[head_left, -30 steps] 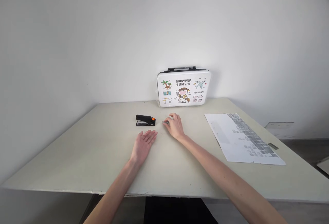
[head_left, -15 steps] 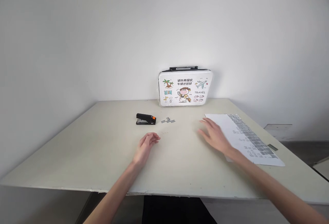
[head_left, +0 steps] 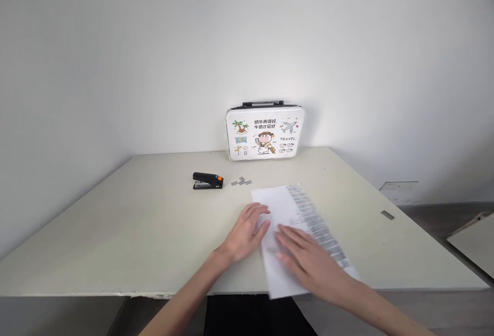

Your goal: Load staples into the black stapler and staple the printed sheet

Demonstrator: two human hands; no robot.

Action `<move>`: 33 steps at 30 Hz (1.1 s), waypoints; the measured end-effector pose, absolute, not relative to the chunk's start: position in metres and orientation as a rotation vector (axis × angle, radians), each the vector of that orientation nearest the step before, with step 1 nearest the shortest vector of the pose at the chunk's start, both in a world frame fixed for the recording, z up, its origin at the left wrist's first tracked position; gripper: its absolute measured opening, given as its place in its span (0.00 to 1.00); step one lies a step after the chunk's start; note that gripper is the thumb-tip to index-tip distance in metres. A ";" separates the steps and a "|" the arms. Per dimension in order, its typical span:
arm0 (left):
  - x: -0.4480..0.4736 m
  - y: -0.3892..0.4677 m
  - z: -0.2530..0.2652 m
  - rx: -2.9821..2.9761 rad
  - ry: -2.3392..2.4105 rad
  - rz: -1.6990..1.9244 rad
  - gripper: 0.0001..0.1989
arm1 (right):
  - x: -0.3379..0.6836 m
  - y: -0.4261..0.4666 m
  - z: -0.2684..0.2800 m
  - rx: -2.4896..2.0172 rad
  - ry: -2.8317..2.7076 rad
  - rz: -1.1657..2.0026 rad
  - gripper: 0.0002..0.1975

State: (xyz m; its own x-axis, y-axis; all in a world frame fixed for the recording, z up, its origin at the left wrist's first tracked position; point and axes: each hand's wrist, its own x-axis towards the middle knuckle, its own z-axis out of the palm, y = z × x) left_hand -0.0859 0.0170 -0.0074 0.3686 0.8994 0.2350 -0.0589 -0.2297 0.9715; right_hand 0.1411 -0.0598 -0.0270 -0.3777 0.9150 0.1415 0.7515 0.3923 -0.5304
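Note:
A printed white sheet of paper [head_left: 276,269] lies at the front of the table, its near edge by the table's front edge. Dark shaded bands run down its right side. My right hand [head_left: 309,261] rests on the sheet, palm down, fingers stretched and a little blurred. At the sheet's left edge is my left hand [head_left: 247,232], fingers apart and slightly bent, the fingertips over the paper. Beyond the hands a black stapler [head_left: 208,181] with an orange patch lies on its side, beside several strips of staples [head_left: 241,182].
A white carry case [head_left: 266,134] with cartoon prints stands against the wall at the back of the table [head_left: 127,223]. One more staple strip [head_left: 388,215] lies near the table's right edge. A wall plate [head_left: 399,186] is beyond that edge.
My right hand has slid the paper left and toward me, away from the right-hand staple strip. My left hand has moved right to meet it. The view has shifted slightly.

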 end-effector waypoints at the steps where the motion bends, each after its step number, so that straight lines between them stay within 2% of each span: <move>1: -0.083 0.017 -0.009 1.511 0.783 1.068 0.13 | 0.128 -0.060 -0.014 -1.331 -2.227 0.696 0.26; 4: -0.096 0.018 -0.013 1.483 0.854 0.991 0.19 | 0.114 -0.054 0.013 -1.234 -2.087 1.020 0.24; 6: -0.119 0.017 -0.013 1.432 0.870 0.993 0.20 | 0.125 -0.045 0.015 -1.259 -2.015 1.043 0.22; 10: -0.177 0.024 -0.001 1.309 0.907 1.027 0.13 | 0.178 -0.030 -0.010 -1.425 -1.880 0.915 0.21; 16: -0.233 0.041 0.021 1.259 1.038 0.944 0.14 | 0.246 -0.019 -0.046 -1.622 -1.557 0.803 0.21; 21: -0.263 0.045 0.024 1.308 1.278 1.148 0.13 | 0.245 -0.020 -0.049 -1.587 -1.573 0.737 0.21; 25: -0.300 0.052 0.017 1.511 1.672 1.188 0.19 | 0.236 -0.024 -0.049 -1.595 -1.592 0.657 0.21; 29: -0.322 0.060 0.004 1.384 1.713 1.386 0.21 | 0.232 -0.032 -0.054 -1.647 -1.622 0.539 0.20; 33: -0.321 0.062 0.000 1.526 1.849 1.258 0.17 | 0.230 -0.037 -0.058 -1.667 -1.670 0.510 0.19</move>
